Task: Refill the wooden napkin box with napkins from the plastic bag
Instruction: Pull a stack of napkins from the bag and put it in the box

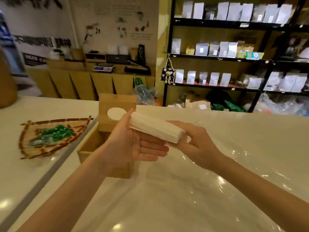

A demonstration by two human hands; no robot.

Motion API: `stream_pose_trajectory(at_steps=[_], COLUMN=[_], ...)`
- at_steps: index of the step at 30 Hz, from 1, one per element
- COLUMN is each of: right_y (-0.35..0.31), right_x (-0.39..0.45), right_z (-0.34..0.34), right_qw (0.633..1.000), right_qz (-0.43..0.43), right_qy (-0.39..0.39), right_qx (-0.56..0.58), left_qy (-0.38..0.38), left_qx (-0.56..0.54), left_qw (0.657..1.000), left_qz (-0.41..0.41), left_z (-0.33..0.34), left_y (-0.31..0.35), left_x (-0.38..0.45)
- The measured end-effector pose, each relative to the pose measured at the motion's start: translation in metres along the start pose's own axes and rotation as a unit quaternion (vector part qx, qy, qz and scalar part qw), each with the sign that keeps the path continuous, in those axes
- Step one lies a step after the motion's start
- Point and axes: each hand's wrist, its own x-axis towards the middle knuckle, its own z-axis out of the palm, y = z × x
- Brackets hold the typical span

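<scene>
- Head view: both hands hold one stack of napkins [156,130] in the air above the counter [234,131]. The left hand [132,144] lies mostly open, palm up, fingers flat under the stack's near-left end with the thumb resting against that end. The right hand [195,143] is curled round the stack's right end, gripping it from below and the side.
- The stack's long axis runs from upper left to lower right, tilted down toward the right hand.
- The wooden napkin box [93,148] stands open just below and to the left of the hands, partly hidden behind the left forearm. Its lid [117,113], with a round hole, stands tilted up at the far side. The left hand is the nearer one to the opening.
- The clear plastic bag [217,173] lies spread flat over the counter beneath and to the right of the hands.
- A woven bamboo tray [50,139] sits well left of the box, clear of the path.
- Judgement: the stack must swing left and down, turned to line up with the box walls; the upright lid limits room at the far edge. How full the box is cannot be told.
</scene>
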Motion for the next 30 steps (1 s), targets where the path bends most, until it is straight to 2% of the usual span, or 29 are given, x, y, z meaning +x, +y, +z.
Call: stream_pose_trajectory(at_steps=[3, 6, 8, 11, 14, 16, 18, 19, 21, 23, 25, 27, 30], right_y=[0.007, 0.016, 0.015, 0.015, 0.012, 0.009, 0.003, 0.001, -0.001, 0.001, 0.006, 0.005, 0.004], right_x=[0.015, 0.026, 0.032, 0.040, 0.050, 0.055, 0.060, 0.063, 0.070, 0.078, 0.083, 0.086, 0.087], right_z=[0.010, 0.018, 0.024, 0.035, 0.048, 0.057, 0.065, 0.067, 0.069, 0.070, 0.070, 0.068, 0.064], right_qw=[0.988, 0.967, 0.961, 0.955, 0.954, 0.969, 0.997, 0.999, 0.967, 0.916, 0.865, 0.813, 0.796], right_qz=[-0.121, -0.198, -0.219, -0.227, -0.214, -0.172, -0.054, 0.023, 0.178, 0.283, 0.341, 0.383, 0.414], right_qy=[-0.035, -0.058, -0.063, -0.084, -0.098, -0.085, -0.033, 0.010, 0.067, 0.051, 0.042, 0.069, 0.043], right_qx=[-0.094, -0.147, -0.157, -0.170, -0.183, -0.154, -0.042, 0.032, 0.172, 0.279, 0.365, 0.434, 0.439], left_qy=[0.017, 0.073, 0.109, 0.068, 0.093, 0.080, 0.054, 0.045, 0.021, -0.007, -0.020, -0.027, -0.044], left_qx=[-0.108, -0.099, -0.069, -0.026, 0.025, 0.055, 0.051, 0.041, 0.027, 0.020, 0.018, 0.034, 0.054], left_qw=[0.994, 0.990, 0.988, 0.993, 0.992, 0.993, 0.995, 0.996, 0.997, 0.998, 0.999, 0.998, 0.998], left_qz=[0.025, 0.062, 0.086, 0.088, 0.081, 0.072, 0.068, 0.070, 0.064, 0.058, 0.045, 0.036, 0.012], left_z=[-0.014, -0.028, -0.042, -0.064, -0.082, -0.090, -0.100, -0.107, -0.116, -0.124, -0.129, -0.134, -0.140], left_y=[0.003, 0.003, 0.007, 0.016, 0.022, 0.029, 0.037, 0.042, 0.050, 0.056, 0.058, 0.058, 0.058], left_x=[-0.015, -0.027, -0.037, -0.044, -0.041, -0.040, -0.038, -0.036, -0.034, -0.029, -0.023, -0.015, -0.005])
